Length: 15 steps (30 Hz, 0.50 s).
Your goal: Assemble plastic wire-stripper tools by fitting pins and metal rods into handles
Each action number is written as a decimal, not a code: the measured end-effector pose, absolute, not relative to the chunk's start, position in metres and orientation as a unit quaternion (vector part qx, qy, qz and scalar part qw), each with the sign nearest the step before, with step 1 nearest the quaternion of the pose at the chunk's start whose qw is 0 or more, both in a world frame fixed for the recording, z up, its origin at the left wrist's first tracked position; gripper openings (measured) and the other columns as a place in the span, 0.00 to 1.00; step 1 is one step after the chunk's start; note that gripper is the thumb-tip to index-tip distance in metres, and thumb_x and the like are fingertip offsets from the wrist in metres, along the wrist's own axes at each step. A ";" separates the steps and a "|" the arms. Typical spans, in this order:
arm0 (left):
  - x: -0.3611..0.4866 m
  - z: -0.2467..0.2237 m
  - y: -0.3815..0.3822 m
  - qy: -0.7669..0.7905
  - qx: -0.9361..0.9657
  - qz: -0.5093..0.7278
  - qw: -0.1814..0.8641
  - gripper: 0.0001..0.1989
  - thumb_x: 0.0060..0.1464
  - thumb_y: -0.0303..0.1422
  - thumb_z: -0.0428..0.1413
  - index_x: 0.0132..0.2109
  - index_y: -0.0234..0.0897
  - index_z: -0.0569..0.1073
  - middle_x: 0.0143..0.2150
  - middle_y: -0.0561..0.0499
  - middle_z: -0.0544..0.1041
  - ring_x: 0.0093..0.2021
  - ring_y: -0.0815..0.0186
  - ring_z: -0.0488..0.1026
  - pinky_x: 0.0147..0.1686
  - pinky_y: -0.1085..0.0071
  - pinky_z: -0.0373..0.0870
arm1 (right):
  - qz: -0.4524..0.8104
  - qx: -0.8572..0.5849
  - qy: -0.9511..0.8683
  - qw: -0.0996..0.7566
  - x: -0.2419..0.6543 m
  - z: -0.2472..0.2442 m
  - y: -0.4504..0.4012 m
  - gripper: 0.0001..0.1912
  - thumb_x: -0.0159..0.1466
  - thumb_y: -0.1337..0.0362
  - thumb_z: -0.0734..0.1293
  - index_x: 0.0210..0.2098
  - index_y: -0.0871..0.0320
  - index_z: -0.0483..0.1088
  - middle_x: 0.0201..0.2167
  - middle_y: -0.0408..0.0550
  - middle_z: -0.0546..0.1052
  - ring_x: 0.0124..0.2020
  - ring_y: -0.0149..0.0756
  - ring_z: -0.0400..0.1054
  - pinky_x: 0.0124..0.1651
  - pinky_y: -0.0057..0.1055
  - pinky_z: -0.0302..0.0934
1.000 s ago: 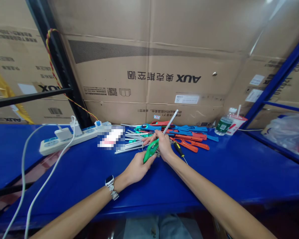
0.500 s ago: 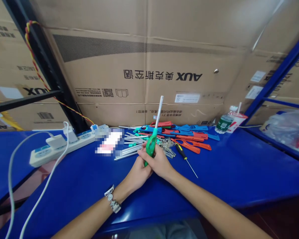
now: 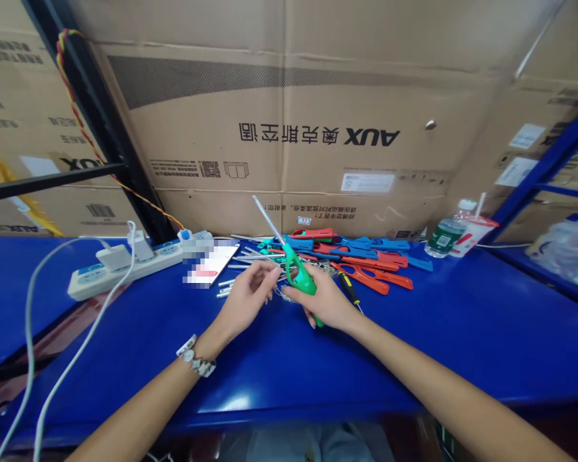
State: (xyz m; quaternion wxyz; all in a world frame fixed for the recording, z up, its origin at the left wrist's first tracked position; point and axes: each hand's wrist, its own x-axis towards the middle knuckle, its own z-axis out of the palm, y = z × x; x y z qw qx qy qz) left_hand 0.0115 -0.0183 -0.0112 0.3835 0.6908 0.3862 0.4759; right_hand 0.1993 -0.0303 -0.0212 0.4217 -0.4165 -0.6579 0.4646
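Note:
A green lighter with a long metal tube (image 3: pixel 302 277) is in my right hand (image 3: pixel 331 300), its tube slanting up to the left. My left hand (image 3: pixel 246 296) is just left of the lighter, off it, with its fingers curled and apart and nothing seen in them. Behind both hands lies a pile of red and blue lighter bodies (image 3: pixel 366 258) with metal tubes and small metal parts. A yellow and black screwdriver (image 3: pixel 349 288) lies right of my right hand, its shaft partly hidden by my wrist.
On the left a white power strip (image 3: pixel 139 264) with plugs and cables lies near a phone (image 3: pixel 214 262). At the back right of the blue table (image 3: pixel 443 333) stand a bottle (image 3: pixel 446 234) and a red and white cup (image 3: pixel 472 236). Large cardboard (image 3: pixel 197 128) rises behind.
My left hand has come off the lighter and moved left. The lighter's tube has swung from upright to leaning left in my right hand. The view has shifted slightly.

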 end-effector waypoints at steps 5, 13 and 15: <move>0.017 -0.014 -0.016 0.384 0.650 0.456 0.470 0.25 0.57 0.55 0.59 0.31 0.38 0.65 0.19 0.59 0.65 0.18 0.72 0.64 0.21 0.75 0.64 | 0.323 -0.410 -0.742 0.421 0.202 -0.025 -0.046 0.13 0.62 0.61 0.72 0.46 0.53 0.73 0.34 0.45 0.79 0.31 0.36 0.73 0.32 0.30 0.65; -0.017 -0.019 -0.058 0.516 0.680 0.424 0.302 0.29 0.62 0.52 0.54 0.20 0.37 0.66 0.14 0.56 0.63 0.16 0.72 0.60 0.19 0.74 0.57 | 0.242 -0.388 -0.825 0.333 0.224 -0.025 -0.052 0.15 0.69 0.60 0.67 0.55 0.48 0.76 0.43 0.48 0.81 0.42 0.43 0.75 0.47 0.41 0.67; -0.024 -0.020 -0.072 0.502 0.724 0.425 0.205 0.30 0.64 0.47 0.53 0.17 0.37 0.62 0.14 0.56 0.62 0.17 0.72 0.58 0.21 0.73 0.54 | 0.174 -0.411 -0.851 0.277 0.225 -0.026 -0.054 0.17 0.69 0.57 0.67 0.57 0.47 0.75 0.48 0.50 0.80 0.45 0.45 0.74 0.48 0.42 0.66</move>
